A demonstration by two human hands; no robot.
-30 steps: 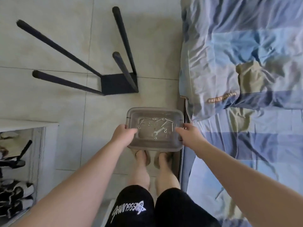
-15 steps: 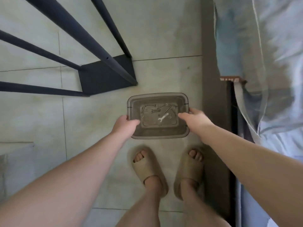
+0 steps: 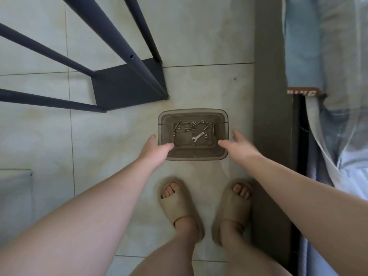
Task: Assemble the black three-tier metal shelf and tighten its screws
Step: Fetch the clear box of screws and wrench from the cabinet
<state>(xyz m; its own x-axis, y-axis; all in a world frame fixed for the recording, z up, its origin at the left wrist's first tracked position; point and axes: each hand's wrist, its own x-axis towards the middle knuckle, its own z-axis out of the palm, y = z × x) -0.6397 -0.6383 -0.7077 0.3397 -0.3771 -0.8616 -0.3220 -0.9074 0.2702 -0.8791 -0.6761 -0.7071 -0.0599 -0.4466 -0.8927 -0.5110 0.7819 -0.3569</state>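
The black shelf frame (image 3: 127, 86) stands on the tiled floor at upper left, one square plate with four long legs (image 3: 111, 34) rising toward the camera. In front of it a clear grey plastic bin (image 3: 223, 126) sits on the floor, holding several screws and nuts (image 3: 191, 125) and a small silver wrench (image 3: 198, 137). My left hand (image 3: 155, 150) is at the bin's near left corner, thumb over the rim, fingers straight outside it. At the near right corner, my right hand (image 3: 237, 144) is spread, thumb over the rim, fingers off the wall.
A dark bed frame (image 3: 268, 96) runs along the right with blue bedding (image 3: 328, 56) hanging over it. My feet in beige slippers (image 3: 179, 204) stand just behind the bin. A white cabinet corner (image 3: 14, 186) shows at the left edge.
I bent down and lowered the bin from hip height to the floor near the shelf plate. Both hands, which gripped its sides, have loosened, the right one spreading off the wall.
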